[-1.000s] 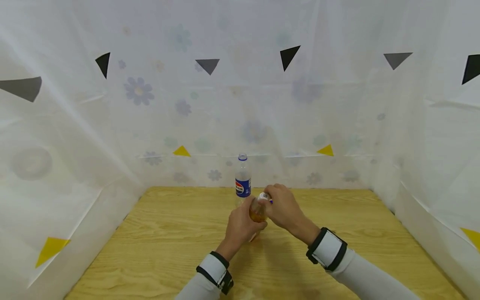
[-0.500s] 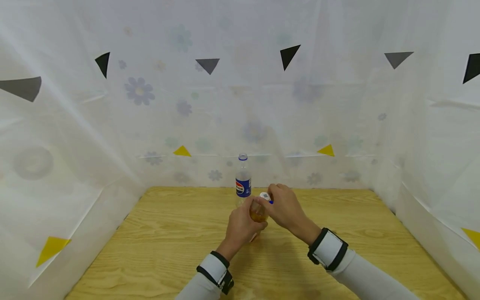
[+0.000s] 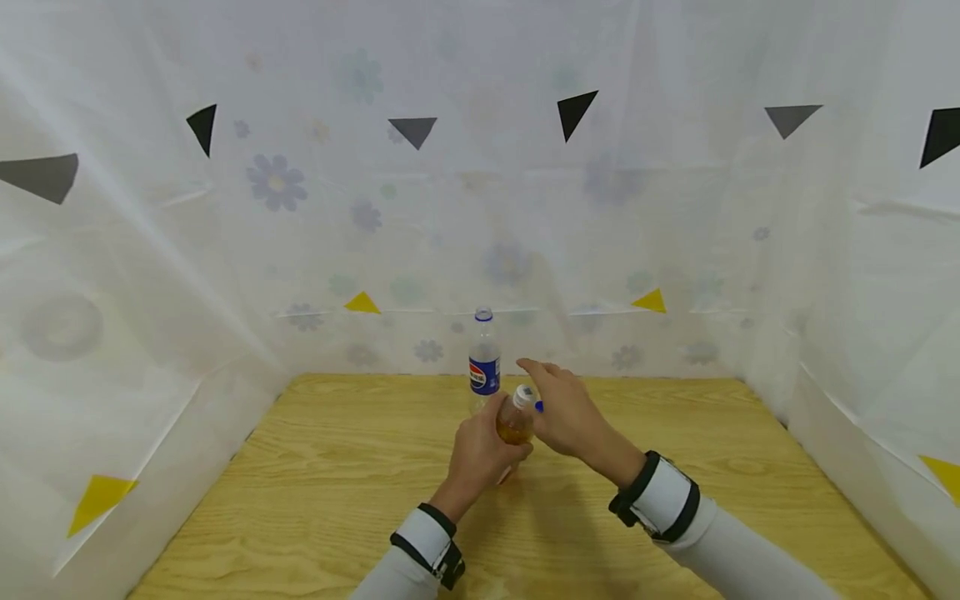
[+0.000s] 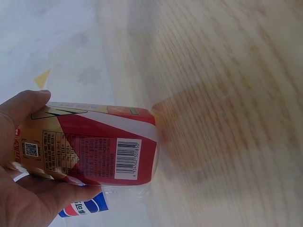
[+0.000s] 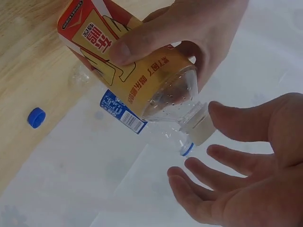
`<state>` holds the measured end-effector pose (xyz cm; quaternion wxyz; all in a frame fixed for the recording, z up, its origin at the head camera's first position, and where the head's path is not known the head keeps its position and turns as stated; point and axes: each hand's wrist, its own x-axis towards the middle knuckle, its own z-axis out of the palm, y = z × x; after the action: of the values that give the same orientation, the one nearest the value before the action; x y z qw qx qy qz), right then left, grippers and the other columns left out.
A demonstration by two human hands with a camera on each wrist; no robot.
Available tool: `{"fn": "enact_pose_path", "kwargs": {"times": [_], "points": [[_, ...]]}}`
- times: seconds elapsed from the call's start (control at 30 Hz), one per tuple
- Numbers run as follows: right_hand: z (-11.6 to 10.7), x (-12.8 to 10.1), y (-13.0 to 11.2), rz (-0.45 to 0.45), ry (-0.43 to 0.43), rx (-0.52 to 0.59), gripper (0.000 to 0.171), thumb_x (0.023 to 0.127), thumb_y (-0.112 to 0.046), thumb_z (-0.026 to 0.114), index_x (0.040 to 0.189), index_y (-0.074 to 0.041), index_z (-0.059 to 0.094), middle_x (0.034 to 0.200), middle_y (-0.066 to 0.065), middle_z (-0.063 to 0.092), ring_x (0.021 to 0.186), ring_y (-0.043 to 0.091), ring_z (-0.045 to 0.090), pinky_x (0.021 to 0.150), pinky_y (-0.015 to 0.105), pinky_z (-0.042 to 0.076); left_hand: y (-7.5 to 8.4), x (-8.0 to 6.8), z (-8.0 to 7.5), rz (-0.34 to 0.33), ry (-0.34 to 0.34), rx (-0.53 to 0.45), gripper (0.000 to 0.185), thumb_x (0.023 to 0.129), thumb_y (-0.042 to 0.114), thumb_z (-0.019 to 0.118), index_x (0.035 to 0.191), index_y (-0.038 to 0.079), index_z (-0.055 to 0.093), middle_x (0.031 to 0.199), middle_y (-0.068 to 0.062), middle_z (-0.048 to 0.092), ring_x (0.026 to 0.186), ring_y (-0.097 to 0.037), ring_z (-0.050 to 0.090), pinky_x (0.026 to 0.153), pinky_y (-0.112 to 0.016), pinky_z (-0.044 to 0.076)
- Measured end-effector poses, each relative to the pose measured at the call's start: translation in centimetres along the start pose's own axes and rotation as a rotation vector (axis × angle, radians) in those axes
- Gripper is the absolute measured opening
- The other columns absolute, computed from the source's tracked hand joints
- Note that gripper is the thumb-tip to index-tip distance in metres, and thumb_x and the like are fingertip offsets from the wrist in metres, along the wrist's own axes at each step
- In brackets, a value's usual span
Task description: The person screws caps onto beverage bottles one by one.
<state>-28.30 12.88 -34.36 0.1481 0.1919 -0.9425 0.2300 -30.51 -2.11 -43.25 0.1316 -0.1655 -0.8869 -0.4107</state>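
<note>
Wooden counter (image 3: 337, 467), white curtains behind, 2 bottles.
My left hand (image 3: 480, 454) grips the tea bottle (image 3: 514, 423) above the counter, neck tilted toward my right hand (image 3: 564, 408), which I see spread open just beside its white cap (image 5: 202, 130), holding nothing; the cola bottle (image 3: 483, 360) stands behind.

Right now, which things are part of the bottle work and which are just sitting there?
In hand:
tea bottle, gripped by left hand
white cap, beside open right hand

Lying about:
Pepsi bottle, uncapped
blue cap
wooden table
</note>
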Motion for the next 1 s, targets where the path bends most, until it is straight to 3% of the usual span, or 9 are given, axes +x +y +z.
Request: {"fn": "enact_pose_path", "kwargs": {"times": [0.13,0.2,0.33,0.53,0.73,1.0], "points": [[0.02,0.06,-0.07,-0.025,-0.028,0.039,0.052,0.088,0.006,0.065,0.138,-0.003,0.058,0.136,0.020,0.063,0.120,0.042,0.062,0.096,0.054,0.054,-0.05,-0.05,0.06,-0.006,0.004,-0.003,0.068,0.074,0.024,0.091,0.132,0.015,0.057,0.114,-0.010,0.074,0.098,-0.026,0.073,0.080,-0.039,0.061],[0.20,0.04,0.05,-0.034,-0.035,0.059,0.049,0.087,0.009,0.062,0.135,-0.003,0.061,0.129,0.018,0.068,0.105,0.037,0.069,0.087,0.048,0.057,-0.04,-0.09,0.12,-0.003,0.008,-0.005,0.067,0.073,0.024,0.091,0.131,0.015,0.057,0.111,-0.009,0.074,0.096,-0.025,0.073,0.078,-0.039,0.061],[0.66,0.02,0.36,-0.031,-0.027,0.088,0.042,0.085,0.011,0.061,0.124,-0.001,0.067,0.117,0.016,0.072,0.094,0.029,0.070,0.078,0.043,0.058,-0.06,-0.11,0.26,0.009,0.017,0.010,0.064,0.073,0.024,0.091,0.127,0.016,0.058,0.108,-0.007,0.074,0.093,-0.023,0.073,0.076,-0.037,0.060],[0.89,0.13,0.60,-0.038,0.005,0.116,0.035,0.083,0.012,0.062,0.116,0.001,0.069,0.113,0.017,0.073,0.101,0.032,0.070,0.082,0.046,0.059,0.03,0.04,0.22,0.005,0.010,0.025,0.064,0.073,0.024,0.091,0.127,0.017,0.058,0.109,-0.006,0.074,0.094,-0.023,0.073,0.075,-0.037,0.060],[0.89,0.28,0.57,-0.055,0.023,0.100,0.036,0.083,0.011,0.061,0.117,0.002,0.069,0.115,0.018,0.072,0.104,0.034,0.069,0.085,0.048,0.058,0.31,0.24,-0.08,0.004,0.006,0.023,0.065,0.074,0.025,0.091,0.129,0.016,0.057,0.110,-0.007,0.073,0.095,-0.025,0.073,0.076,-0.038,0.060],[0.84,0.36,0.34,-0.010,0.008,0.084,0.032,0.088,0.005,0.067,0.120,0.001,0.069,0.117,0.018,0.071,0.105,0.034,0.068,0.086,0.047,0.058,0.13,0.14,-0.24,0.018,0.011,0.025,0.063,0.074,0.024,0.091,0.126,0.015,0.058,0.108,-0.008,0.074,0.092,-0.023,0.073,0.075,-0.036,0.060]]}}
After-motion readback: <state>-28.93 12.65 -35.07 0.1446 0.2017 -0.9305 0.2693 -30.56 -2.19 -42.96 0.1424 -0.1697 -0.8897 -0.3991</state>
